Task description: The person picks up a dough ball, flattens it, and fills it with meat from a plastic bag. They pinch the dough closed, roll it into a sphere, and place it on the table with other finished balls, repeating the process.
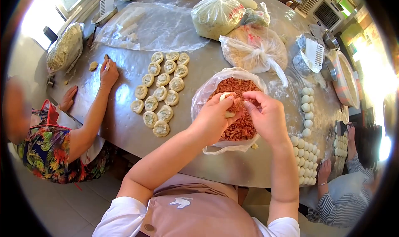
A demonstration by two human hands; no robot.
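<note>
Pinching dough (225, 97), the left hand (211, 117) hovers above filling (241, 131) (red, crumbly). I cannot tell the right hand's (268, 115) grip.

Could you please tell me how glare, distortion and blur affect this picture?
Head view: glare washes out the upper-left window and right edge; head view: fisheye distortion curves the metal table; head view: left hand and right hand look fairly sharp, the far-left co-worker's head blurred.

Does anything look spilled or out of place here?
Slightly: a small pale crumb lies on the table just outside the bag of filling, so it looks dropped, and whitish smears mark the table to the right. Otherwise, nothing stands out much.
</note>
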